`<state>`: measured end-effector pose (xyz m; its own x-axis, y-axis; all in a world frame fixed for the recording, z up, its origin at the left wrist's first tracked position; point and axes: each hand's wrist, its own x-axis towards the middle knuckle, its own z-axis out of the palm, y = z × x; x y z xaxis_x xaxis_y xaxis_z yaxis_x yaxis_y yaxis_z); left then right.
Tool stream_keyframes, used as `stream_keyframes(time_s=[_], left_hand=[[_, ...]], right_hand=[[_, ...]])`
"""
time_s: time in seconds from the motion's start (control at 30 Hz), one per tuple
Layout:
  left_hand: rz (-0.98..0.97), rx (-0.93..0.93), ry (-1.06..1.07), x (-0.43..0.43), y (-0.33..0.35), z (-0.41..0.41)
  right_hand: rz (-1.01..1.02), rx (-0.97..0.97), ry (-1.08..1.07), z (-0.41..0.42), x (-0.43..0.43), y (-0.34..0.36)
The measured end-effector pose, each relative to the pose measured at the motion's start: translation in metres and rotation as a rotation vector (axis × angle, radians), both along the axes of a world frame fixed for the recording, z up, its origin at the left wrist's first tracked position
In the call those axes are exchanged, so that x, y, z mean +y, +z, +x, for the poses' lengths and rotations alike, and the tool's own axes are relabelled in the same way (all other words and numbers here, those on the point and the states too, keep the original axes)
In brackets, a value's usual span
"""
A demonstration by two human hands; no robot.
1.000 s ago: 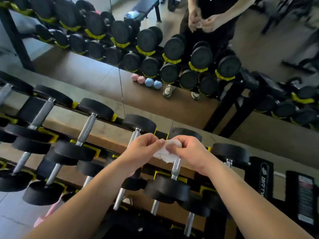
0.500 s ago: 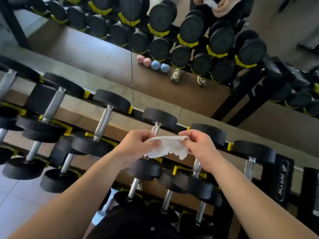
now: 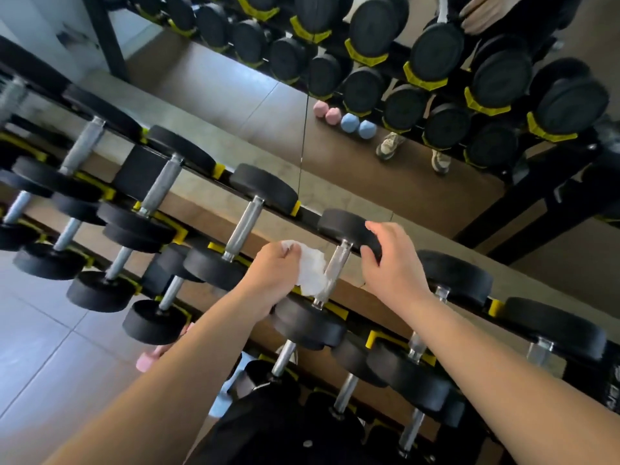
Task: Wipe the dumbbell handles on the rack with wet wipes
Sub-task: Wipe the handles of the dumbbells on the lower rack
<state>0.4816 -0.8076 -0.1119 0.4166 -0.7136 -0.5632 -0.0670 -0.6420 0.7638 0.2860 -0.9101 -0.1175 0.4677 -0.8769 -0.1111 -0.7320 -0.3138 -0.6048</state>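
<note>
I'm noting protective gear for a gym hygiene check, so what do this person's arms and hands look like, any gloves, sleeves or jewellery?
The left forearm and right forearm are bare, no sleeve in view. The left hand and right hand have no gloves, and no watch, ring or wristband shows. Black clothing shows at the bottom edge.

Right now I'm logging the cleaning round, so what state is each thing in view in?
wet wipe: crumpled, against the handle.
left hand: grips the wet wipe.
dumbbell: resting on the rack.
right hand: curled over the dumbbell's far head.
</note>
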Motion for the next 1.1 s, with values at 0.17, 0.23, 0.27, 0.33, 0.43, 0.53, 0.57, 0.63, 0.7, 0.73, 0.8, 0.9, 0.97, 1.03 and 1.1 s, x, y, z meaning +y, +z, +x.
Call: stream_keyframes(time_s=[0.17, 0.23, 0.27, 0.33, 0.43, 0.53, 0.57, 0.63, 0.7, 0.73, 0.8, 0.9, 0.97, 1.03, 1.1], left_hand=[[0.032, -0.040, 0.135, -0.023, -0.010, 0.012], [0.029, -0.037, 0.125, -0.033, -0.021, 0.010], [0.027, -0.066, 0.087, -0.036, -0.025, 0.005], [0.060, -0.089, -0.037, -0.046, -0.037, -0.010], [0.209, 0.046, -0.183, -0.059, -0.064, -0.036], [0.286, 0.123, -0.186, -0.074, -0.080, -0.041], [0.275, 0.110, -0.167, -0.079, -0.083, -0.039], [0.238, 0.043, -0.129, -0.087, -0.087, -0.035], [0.178, -0.107, -0.154, -0.089, -0.091, -0.036], [0.142, -0.181, -0.197, -0.088, -0.093, -0.040], [0.093, -0.187, -0.279, -0.082, -0.097, -0.055], [0.115, -0.106, -0.281, -0.076, -0.099, -0.069], [0.127, -0.121, -0.311, -0.071, -0.097, -0.064], [0.118, -0.161, -0.390, -0.063, -0.090, -0.057], [0.089, -0.209, -0.498, -0.052, -0.078, -0.049]], right_hand=[[0.101, 0.222, 0.102, 0.032, -0.039, -0.018], [0.064, 0.229, 0.033, 0.041, -0.052, -0.022], [0.049, 0.230, 0.002, 0.044, -0.055, -0.022], [-0.030, 0.279, -0.028, 0.052, -0.065, -0.025], [-0.156, 0.304, -0.047, 0.058, -0.068, -0.030], [-0.222, 0.255, -0.031, 0.057, -0.069, -0.039], [-0.232, 0.224, -0.027, 0.057, -0.070, -0.042], [-0.241, 0.176, -0.037, 0.055, -0.073, -0.049], [-0.276, 0.164, -0.042, 0.055, -0.073, -0.056], [-0.293, 0.164, -0.045, 0.055, -0.073, -0.057], [-0.315, 0.165, -0.049, 0.053, -0.072, -0.060], [-0.320, 0.184, -0.050, 0.050, -0.073, -0.064], [-0.335, 0.172, -0.047, 0.048, -0.073, -0.066], [-0.342, 0.159, -0.040, 0.047, -0.073, -0.067], [-0.341, 0.146, -0.039, 0.047, -0.073, -0.067]])
